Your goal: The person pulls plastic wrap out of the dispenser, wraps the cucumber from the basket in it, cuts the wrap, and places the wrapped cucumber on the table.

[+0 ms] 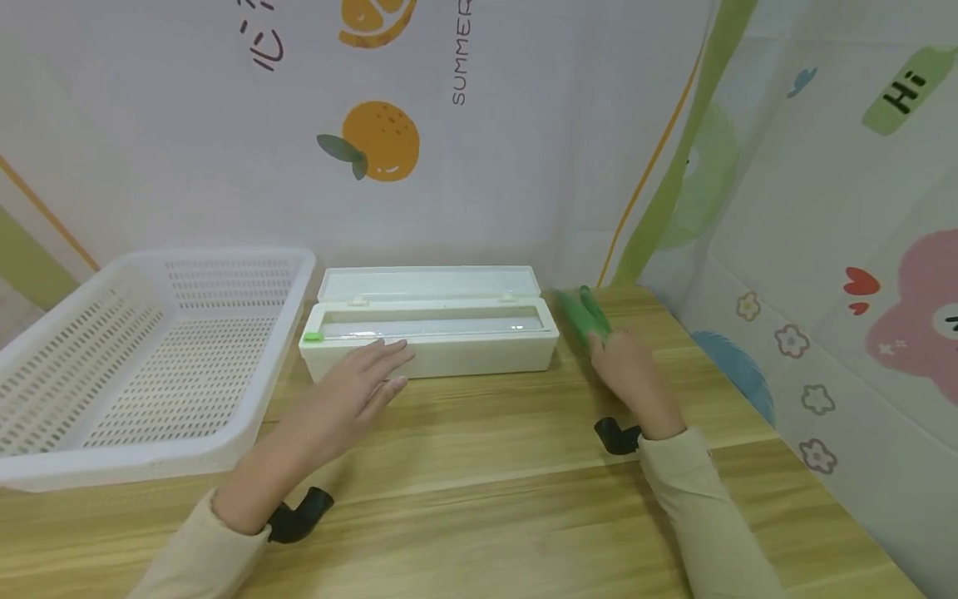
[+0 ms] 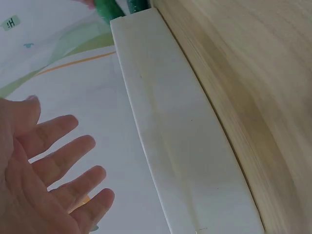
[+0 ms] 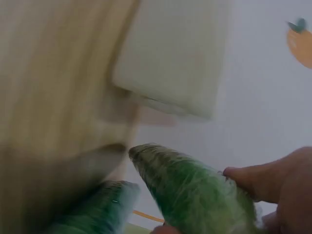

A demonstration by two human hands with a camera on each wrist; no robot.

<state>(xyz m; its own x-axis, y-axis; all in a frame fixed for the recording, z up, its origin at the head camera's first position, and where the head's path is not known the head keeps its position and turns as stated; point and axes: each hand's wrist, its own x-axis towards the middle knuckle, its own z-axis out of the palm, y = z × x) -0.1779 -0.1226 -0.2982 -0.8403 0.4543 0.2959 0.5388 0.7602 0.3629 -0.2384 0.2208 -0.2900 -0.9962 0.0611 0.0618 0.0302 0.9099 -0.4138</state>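
My right hand (image 1: 634,378) grips a green cucumber (image 3: 195,192) wrapped in clear film, thumb on one side and its tapered end pointing out past the fingers. A second wrapped cucumber (image 3: 105,207) lies close beside it on the table. Just left of them stands a white cling film dispenser box (image 1: 479,356), lid (image 1: 430,284) raised at the back, film roll (image 1: 441,326) showing inside. A green slider (image 1: 313,337) sits at the left of its front edge. My left hand (image 1: 358,395) holds nothing; its spread, relaxed fingers hover before the box front.
A white perforated basket (image 1: 258,399) stands at the left, close to the box. Behind the wooden table (image 1: 494,482) hangs a printed white cloth (image 1: 494,183). Dark wrist mounts (image 1: 303,516) stick out below both hands.
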